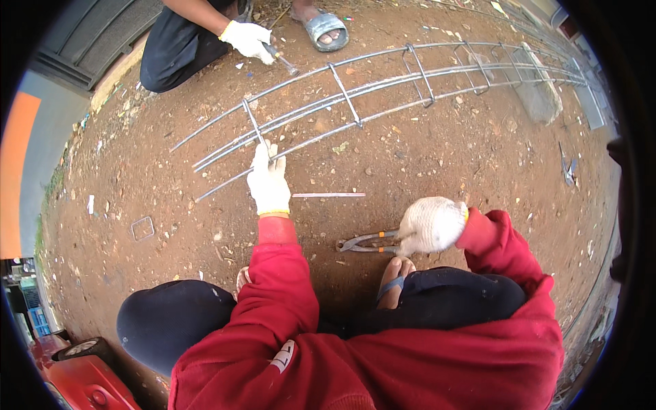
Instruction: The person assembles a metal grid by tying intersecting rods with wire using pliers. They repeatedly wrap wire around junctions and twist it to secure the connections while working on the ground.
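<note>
A long rebar cage [355, 91] of several steel rods joined by square stirrups stretches from the middle left to the far right, just above the dirt. My left hand [268, 183], in a white knitted glove, is closed on the cage's nearest rod, where the stirrup closest to the left end meets it. In my right hand [432, 225], gloved alike, are the handles of metal pincers [369, 242] with orange bands. Their jaws point left, low over the ground in front of my foot. The glove hides the handle ends.
Across the cage a co-worker's gloved hand [247, 41] holds a metal-headed tool [287, 65], beside a sandalled foot [326, 33]. A loose square stirrup [142, 229] and a thin pinkish strip [329, 195] lie on the dirt. A stone block [538, 96] sits under the cage's far end.
</note>
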### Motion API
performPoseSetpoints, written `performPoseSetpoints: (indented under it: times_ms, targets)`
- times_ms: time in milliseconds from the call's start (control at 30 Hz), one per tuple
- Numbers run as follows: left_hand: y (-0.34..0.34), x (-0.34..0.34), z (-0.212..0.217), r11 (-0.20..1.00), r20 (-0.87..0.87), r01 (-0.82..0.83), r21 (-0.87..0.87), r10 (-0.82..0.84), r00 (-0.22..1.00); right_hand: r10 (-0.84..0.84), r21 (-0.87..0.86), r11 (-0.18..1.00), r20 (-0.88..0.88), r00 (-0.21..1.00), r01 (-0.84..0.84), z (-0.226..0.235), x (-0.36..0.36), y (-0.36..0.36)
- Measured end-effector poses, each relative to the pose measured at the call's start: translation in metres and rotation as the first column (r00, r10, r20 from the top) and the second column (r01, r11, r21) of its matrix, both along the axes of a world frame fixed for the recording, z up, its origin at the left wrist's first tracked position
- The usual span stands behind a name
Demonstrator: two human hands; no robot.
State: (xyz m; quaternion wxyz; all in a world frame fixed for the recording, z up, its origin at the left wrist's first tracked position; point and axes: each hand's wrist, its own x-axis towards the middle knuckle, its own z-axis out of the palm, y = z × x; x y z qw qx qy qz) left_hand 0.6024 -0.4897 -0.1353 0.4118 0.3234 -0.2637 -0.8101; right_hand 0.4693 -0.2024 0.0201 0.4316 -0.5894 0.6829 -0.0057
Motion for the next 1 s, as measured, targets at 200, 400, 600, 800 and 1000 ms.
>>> performPoseSetpoints:
  times_ms: [200,400,600,800,1000]
  targets:
    - [0.003,0.000,-0.002,1.000,-0.062,-0.002,0.002,0.002,0.998,0.107,0.026,0.994,0.065,0.992,-0.109,0.000,0.020,-0.005]
    - [0.003,-0.003,0.000,1.000,-0.028,-0.001,0.010,0.001,1.000,0.179,0.409,0.910,-0.244,0.953,-0.066,-0.037,0.031,0.009]
    - [0.006,0.000,-0.005,0.999,-0.022,-0.013,-0.030,0.013,1.000,0.085,0.016,0.996,-0.038,0.996,-0.085,-0.015,0.020,0.022]
    - [0.007,-0.001,-0.011,1.000,-0.065,-0.017,0.012,0.017,0.998,-0.006,-0.449,0.889,0.176,0.984,0.086,0.037,0.008,0.015]
    - [0.008,-0.004,-0.007,0.998,-0.049,-0.016,0.059,0.019,0.999,-0.518,0.033,0.708,0.703,0.487,0.706,0.025,0.012,0.007]
